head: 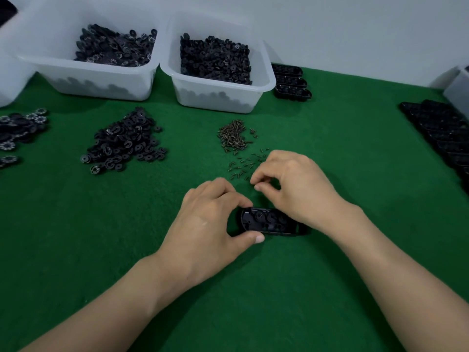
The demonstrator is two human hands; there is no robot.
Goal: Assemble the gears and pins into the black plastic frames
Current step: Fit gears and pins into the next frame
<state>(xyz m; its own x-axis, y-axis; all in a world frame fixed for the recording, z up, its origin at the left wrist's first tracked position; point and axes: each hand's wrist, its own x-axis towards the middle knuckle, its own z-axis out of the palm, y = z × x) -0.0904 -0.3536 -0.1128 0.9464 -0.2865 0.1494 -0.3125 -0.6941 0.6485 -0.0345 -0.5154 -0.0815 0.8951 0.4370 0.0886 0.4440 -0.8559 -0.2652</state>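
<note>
Two hands at work near the table's (76, 250) front edge. Our left hand (208, 219) clamps one black frame (266, 223) between thumb and fingers, likely to keep it from sliding on the green felt. Our right hand (291, 184) hovers just above it, fingertips pinched together, seemingly on a pin, too small to confirm. Loose pins (243, 163) lie near, gears (127, 146) well apart at left, within reach.

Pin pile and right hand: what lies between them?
In the head view, loose scattered pins on green felt lie between the pin pile and the right hand.
</note>
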